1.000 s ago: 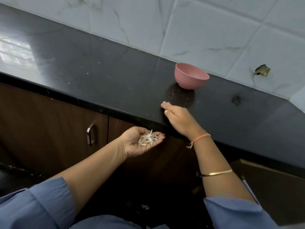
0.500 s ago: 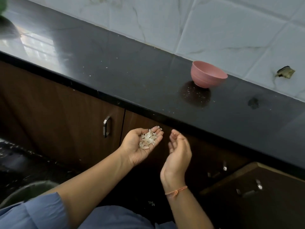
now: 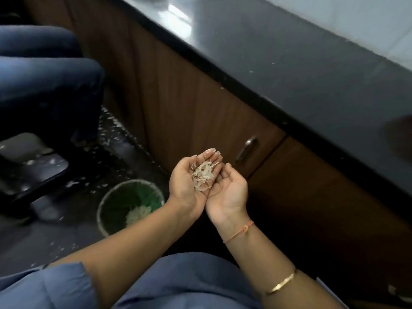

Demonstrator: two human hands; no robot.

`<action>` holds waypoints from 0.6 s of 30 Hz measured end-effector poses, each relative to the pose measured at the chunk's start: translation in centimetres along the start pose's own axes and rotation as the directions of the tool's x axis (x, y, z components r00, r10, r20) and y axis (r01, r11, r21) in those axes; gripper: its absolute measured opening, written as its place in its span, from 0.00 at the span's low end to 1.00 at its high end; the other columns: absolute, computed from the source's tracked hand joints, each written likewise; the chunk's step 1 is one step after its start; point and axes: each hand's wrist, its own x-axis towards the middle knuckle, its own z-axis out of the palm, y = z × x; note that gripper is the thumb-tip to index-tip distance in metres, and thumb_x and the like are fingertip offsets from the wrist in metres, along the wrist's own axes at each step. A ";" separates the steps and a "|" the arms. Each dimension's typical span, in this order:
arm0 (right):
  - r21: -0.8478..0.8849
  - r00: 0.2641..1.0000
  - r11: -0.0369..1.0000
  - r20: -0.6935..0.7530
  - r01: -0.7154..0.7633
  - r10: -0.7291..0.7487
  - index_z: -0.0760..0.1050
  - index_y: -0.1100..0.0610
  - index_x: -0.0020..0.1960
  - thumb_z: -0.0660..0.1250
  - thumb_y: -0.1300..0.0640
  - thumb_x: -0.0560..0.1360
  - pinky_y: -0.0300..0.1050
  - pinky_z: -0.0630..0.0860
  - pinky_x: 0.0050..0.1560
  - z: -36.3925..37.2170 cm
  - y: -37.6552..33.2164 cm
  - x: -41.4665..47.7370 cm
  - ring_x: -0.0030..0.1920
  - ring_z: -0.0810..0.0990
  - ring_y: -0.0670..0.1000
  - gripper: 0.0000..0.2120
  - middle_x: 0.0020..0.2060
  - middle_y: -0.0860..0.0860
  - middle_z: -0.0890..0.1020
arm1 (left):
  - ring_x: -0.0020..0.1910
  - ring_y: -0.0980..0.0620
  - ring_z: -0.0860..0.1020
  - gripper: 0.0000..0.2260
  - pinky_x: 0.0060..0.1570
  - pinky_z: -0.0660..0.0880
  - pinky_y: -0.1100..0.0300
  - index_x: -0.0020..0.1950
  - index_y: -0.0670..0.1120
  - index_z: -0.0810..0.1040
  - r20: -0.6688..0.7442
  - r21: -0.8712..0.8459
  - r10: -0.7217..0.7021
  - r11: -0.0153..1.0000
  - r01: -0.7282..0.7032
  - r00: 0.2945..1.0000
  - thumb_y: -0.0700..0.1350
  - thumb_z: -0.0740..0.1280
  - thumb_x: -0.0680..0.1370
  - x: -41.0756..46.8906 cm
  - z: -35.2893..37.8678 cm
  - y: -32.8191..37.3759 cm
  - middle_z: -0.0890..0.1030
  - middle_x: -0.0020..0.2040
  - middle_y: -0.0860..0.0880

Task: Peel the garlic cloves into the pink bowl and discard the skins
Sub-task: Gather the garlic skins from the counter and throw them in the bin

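Note:
A heap of pale garlic skins (image 3: 203, 176) lies in my cupped left hand (image 3: 186, 186), palm up, below the counter edge. My right hand (image 3: 229, 192) is cupped palm up against it, touching along the fingers, with the skins partly resting over its edge. Both hands hover in front of the wooden cabinet, to the right of and above a round green bin (image 3: 124, 201) on the floor, which has skins at its bottom. The pink bowl is out of view.
The black countertop (image 3: 289, 70) runs diagonally across the upper right, above brown cabinet doors with a metal handle (image 3: 246, 150). Another person's blue-trousered legs (image 3: 44, 81) and a dark chair base (image 3: 29, 172) are at the left. Skin scraps litter the dark floor.
The view has swung down and left, so the bowl left the frame and the bin appeared. My right hand has closed in against my left hand under the skins.

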 end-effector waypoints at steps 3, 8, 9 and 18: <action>-0.124 0.989 0.982 -0.019 -0.145 0.144 0.75 0.65 0.52 0.51 0.56 0.81 0.46 0.74 0.54 1.7 3.6 1.7 0.49 0.79 0.54 0.16 0.45 0.58 0.80 | 0.47 0.48 0.81 0.13 0.54 0.77 0.56 0.50 0.37 0.80 -0.182 0.008 0.152 0.988 -0.153 0.972 0.41 0.57 0.78 1.4 -3.1 1.9 0.82 0.44 0.43; -0.375 0.938 0.860 -0.125 -0.346 0.323 0.73 0.64 0.49 0.48 0.56 0.82 0.42 0.73 0.44 3.6 9.0 4.8 0.48 0.78 0.56 0.18 0.44 0.58 0.78 | 0.44 0.49 0.81 0.11 0.51 0.78 0.55 0.45 0.43 0.81 -0.464 0.234 0.316 0.945 -0.229 0.828 0.42 0.59 0.78 4.8 -8.5 4.1 0.83 0.43 0.46; -0.440 0.925 0.814 -0.164 -0.379 0.342 0.72 0.61 0.44 0.48 0.55 0.82 0.42 0.73 0.42 3.9 9.9 5.4 0.43 0.78 0.54 0.18 0.42 0.57 0.77 | 0.45 0.49 0.81 0.11 0.50 0.77 0.55 0.44 0.44 0.81 -0.503 0.319 0.336 0.928 -0.190 0.797 0.44 0.59 0.79 5.6 -9.6 4.5 0.83 0.43 0.47; -0.750 0.901 0.547 -0.150 -0.371 0.406 0.60 0.67 0.72 0.52 0.53 0.82 0.49 0.60 0.70 6.2 13.8 10.1 0.71 0.64 0.60 0.24 0.71 0.63 0.64 | 0.57 0.47 0.76 0.20 0.58 0.72 0.55 0.67 0.41 0.72 -0.587 0.296 0.116 0.952 0.079 0.801 0.46 0.55 0.77 10.6 -15.3 8.8 0.78 0.59 0.45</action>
